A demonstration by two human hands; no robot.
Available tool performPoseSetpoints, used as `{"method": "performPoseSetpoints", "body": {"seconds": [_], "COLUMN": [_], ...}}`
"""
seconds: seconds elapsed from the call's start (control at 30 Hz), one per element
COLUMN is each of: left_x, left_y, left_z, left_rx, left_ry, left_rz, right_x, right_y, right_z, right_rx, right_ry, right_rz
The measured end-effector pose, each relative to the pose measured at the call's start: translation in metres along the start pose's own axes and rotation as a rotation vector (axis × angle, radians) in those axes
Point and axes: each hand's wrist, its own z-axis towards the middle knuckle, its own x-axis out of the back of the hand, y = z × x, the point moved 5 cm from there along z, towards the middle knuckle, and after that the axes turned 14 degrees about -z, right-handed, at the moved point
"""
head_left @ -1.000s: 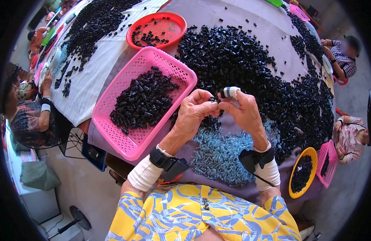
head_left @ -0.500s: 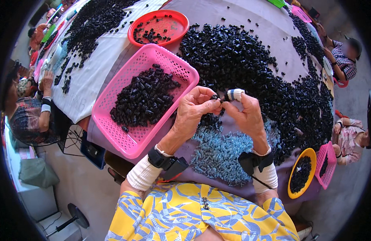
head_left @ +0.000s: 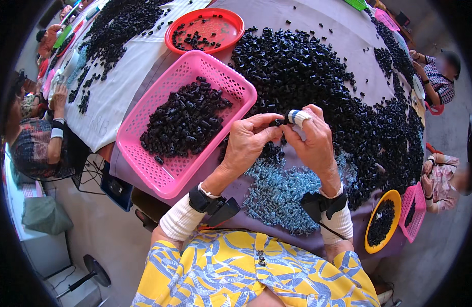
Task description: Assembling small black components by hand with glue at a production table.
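Both hands (head_left: 248, 145) (head_left: 313, 145) (seemingly) outside basket rim (head_left: 201, 162)

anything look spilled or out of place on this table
Mostly fine. A few stray black pieces lie on the lilac cloth past the far edge of the black heap, which looks like minor scatter since they sit apart from the rest. The pink basket and red tray are upright, and no damage shows.
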Motion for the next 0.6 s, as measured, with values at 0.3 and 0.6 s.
{"method": "performPoseSetpoints", "body": {"seconds": [0.3,0.6], "left_x": [-0.0055,-0.0002], "left_y": [0.0091,0.0037], "left_z": [-0.0034,-0.0014], "left_rx": [-0.101,-0.122], "left_ry": [0.062,0.098], "left_rz": [0.142,0.211], "right_x": [-0.0013,-0.0031], "right_y": [-0.0021,-0.0065], "right_z": [-0.0011,-0.0018], "right_rx": [0.053,0.066], "right_ry": [-0.069,-0.102], "right_rz": [-0.001,-0.165]}}
